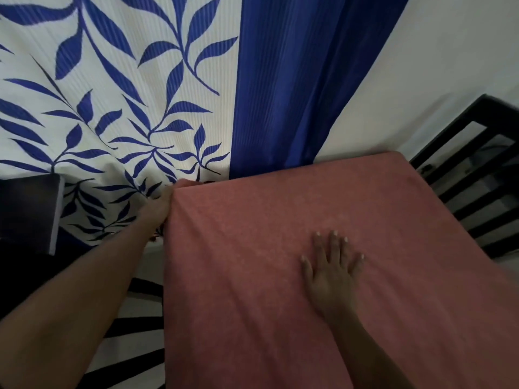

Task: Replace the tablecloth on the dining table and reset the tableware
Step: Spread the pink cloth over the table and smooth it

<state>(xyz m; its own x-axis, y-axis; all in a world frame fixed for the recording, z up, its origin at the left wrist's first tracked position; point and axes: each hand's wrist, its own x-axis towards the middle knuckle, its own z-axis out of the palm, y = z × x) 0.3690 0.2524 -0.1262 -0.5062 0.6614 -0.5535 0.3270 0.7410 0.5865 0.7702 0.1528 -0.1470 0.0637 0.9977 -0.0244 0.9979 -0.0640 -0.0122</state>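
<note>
A pink tablecloth (280,262) covers the table in front of me, and my right hand (331,270) lies flat on it with all 5 fingers spread. My left hand (158,209) pinches the cloth at its far left corner. Behind hangs a white curtain (112,94) with blue leaves, a dark chair (471,175) stands at the right, and a black-and-white striped floor covering (134,346) lies below left.

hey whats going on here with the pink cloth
A person is spreading a pink tablecloth over the table. The left hand grips the cloth at its far left corner, by the blue leaf-print curtain, while the right hand lies flat on top with fingers spread, pressing it down. No tableware is on the cloth yet. A dark chair stands to the right.
</note>
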